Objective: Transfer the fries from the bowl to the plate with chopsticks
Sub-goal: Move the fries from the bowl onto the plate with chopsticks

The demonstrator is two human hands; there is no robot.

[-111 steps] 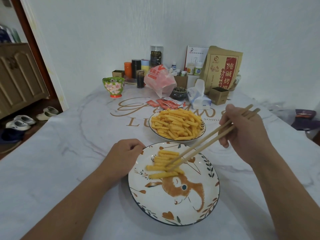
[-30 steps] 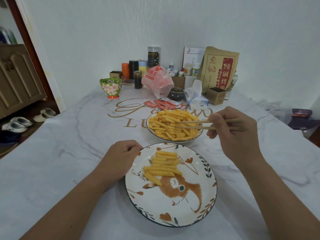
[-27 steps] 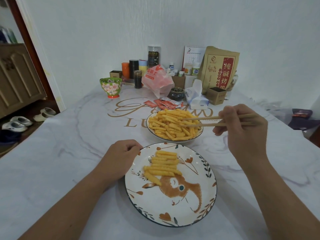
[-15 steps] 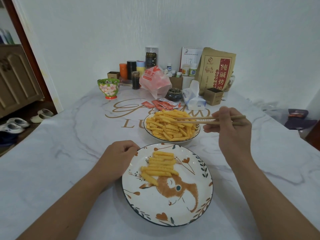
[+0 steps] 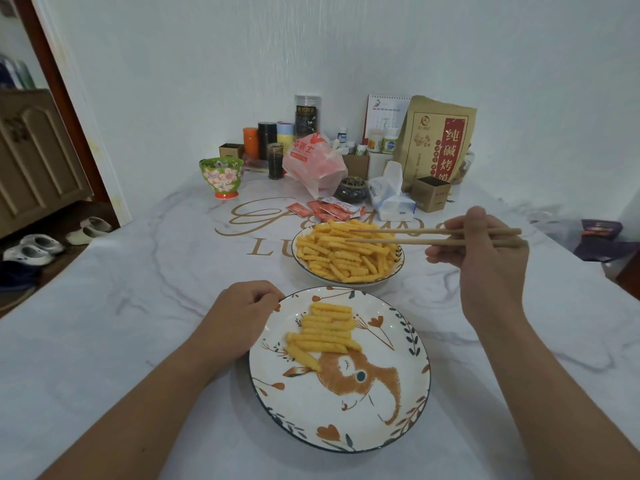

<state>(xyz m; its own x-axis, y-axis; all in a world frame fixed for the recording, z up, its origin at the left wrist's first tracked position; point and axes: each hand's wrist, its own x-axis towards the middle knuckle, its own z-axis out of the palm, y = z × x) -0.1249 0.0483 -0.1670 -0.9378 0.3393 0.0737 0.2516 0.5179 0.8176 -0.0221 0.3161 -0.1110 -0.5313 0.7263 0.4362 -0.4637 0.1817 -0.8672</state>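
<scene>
The right hand [image 5: 485, 268] has its fingers [image 5: 446, 252] curled round a pair of wooden chopsticks [image 5: 415, 236], thumb on top, holding them nearly level. The two sticks run leftward from those fingers, close together with a narrow gap at the tips, which sit over the far part of the bowl [image 5: 398, 266]; whether the tips touch any fries cannot be told. Just below and left of the fingers, the bowl is heaped with crinkle-cut fries [image 5: 341, 256].

The left hand [image 5: 239, 320] lies on the table [image 5: 121, 306] with its fingers loosely curled, knuckles touching the near-left rim of the plate [image 5: 346, 420]; whether they actually pinch the rim cannot be told. Just right of these fingers, a small stack of fries [image 5: 325, 329] lies on the plate's far half, above a painted orange animal.

Beyond the bowl, farther from both hands, lie red sauce packets [image 5: 325, 209], a tissue pack [image 5: 391, 199], a small brown box [image 5: 431, 199], a pink plastic bag [image 5: 315, 164], a flowered cup [image 5: 221, 176] and a tall brown paper bag [image 5: 436, 140] by the wall.
</scene>
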